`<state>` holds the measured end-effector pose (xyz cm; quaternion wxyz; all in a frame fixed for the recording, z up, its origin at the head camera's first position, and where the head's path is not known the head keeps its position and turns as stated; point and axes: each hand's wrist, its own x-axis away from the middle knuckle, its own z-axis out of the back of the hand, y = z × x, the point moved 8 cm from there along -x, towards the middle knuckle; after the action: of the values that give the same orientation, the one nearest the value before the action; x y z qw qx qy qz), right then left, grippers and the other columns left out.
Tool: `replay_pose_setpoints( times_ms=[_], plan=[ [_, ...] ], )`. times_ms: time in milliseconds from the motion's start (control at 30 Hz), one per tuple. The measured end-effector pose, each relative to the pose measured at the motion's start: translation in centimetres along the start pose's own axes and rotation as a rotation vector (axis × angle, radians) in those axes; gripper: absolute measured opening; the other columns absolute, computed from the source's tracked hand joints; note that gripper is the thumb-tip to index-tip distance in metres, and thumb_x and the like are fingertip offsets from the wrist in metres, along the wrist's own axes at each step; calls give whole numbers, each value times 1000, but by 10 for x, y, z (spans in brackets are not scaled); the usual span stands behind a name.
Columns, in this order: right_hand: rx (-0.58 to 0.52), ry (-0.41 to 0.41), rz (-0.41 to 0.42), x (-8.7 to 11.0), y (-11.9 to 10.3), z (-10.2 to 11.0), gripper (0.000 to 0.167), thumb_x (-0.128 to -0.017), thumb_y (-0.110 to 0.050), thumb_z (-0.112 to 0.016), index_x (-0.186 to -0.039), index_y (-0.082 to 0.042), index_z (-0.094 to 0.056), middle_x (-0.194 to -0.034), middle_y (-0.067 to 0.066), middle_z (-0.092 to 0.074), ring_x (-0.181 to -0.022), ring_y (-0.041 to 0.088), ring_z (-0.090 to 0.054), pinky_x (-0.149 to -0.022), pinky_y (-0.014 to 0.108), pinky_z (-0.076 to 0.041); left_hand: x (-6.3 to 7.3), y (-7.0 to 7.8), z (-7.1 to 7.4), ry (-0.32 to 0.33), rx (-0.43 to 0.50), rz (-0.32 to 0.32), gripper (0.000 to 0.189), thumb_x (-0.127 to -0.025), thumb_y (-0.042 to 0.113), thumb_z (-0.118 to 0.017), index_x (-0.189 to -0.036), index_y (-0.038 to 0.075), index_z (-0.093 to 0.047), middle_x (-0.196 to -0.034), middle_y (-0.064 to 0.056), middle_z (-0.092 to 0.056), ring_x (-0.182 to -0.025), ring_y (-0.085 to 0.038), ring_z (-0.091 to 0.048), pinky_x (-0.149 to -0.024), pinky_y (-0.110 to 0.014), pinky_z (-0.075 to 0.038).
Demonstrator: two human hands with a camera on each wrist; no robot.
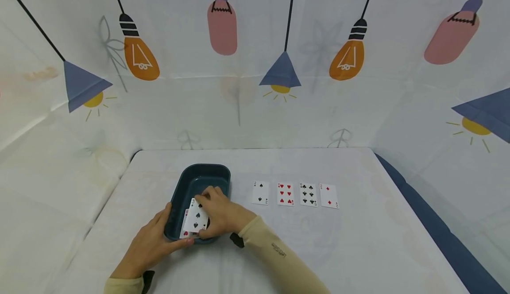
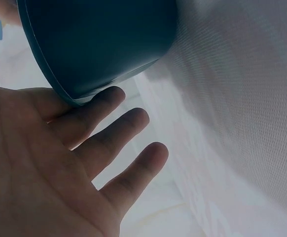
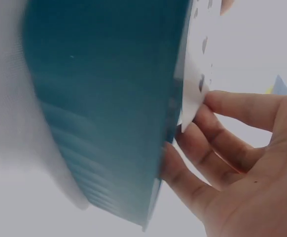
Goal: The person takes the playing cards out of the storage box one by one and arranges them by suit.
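Right hand (image 1: 223, 213) pinching spade card (image 1: 197, 217) over dark teal tray (image 1: 209, 179)

We are seeing the right hand gripping the spade card, fingers at its far edge, thumb at its near right, so the grip is opening only as far as the card is spanning. The card is tilting above the tray's near end, pips facing up. We are spotting a heart card (image 1: 183, 231) peeking out underneath; whether the 2 are touching, we cannot tell.

The left hand (image 1: 149, 242) is resting against the tray's near left corner, thumb lying along the near side. Its fingers are spreading fairly straight in the left wrist view, touching the tray and pinching nothing.

The tray is sitting on the left of the white table (image 1: 358, 245). Right of it, we are logging 4 cards lying face up in a row, slightly apart, left to right: 2 of spades (image 1: 260, 193), 6 of hearts (image 1: 285, 195), 6 of clubs (image 1: 308, 195), 2 of diamonds (image 1: 329, 196). A lamp-print backdrop (image 1: 255, 117) is hanging behind.
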<state>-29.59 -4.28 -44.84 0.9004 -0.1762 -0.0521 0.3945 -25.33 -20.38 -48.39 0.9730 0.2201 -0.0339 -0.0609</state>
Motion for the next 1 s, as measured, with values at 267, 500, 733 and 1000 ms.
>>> replay_pose_setpoints(
  times_ms=[267, 500, 733, 1000],
  plan=[
    [2, 20, 3, 29, 3, 15, 89, -77, -41, -84, -151, -9, -46, -134, 6, -44, -120, 16, -42, -95, 17, -43, 1, 1, 0, 1, -14, 11, 132, -71, 81, -70, -158, -5, -22, -148, -34, -42, -126, -51, -52, -96, -65, -46],
    [-5, 15, -30, 55, 13, 22, 86, -76, -39, -83, -149, -12, -48, -131, 4, -46, -118, 15, -43, -94, 20, -44, 1, 1, -1, -2, -18, 24, 135, -69, 84, -69, -158, -6, -21, -148, -36, -41, -126, -52, -51, -97, -66, -45],
    [26, 25, -47, 79, 34, 26, 84, -73, -36, -82, -147, -11, -50, -128, 3, -47, -112, 15, -43, -91, 23, -46, 1, 0, -1, -1, -9, 25, 136, -68, 84, -70, -158, -6, -21, -148, -36, -41, -126, -52, -51, -98, -67, -44],
    [59, -4, -84, 107, 56, 19, 80, -73, -34, -81, -143, -12, -51, -125, 3, -47, -109, 16, -44, -91, 24, -46, 2, 0, 1, -9, -2, 20, 135, -70, 82, -71, -159, -5, -19, -149, -35, -40, -127, -52, -50, -97, -67, -44]
  ],
)
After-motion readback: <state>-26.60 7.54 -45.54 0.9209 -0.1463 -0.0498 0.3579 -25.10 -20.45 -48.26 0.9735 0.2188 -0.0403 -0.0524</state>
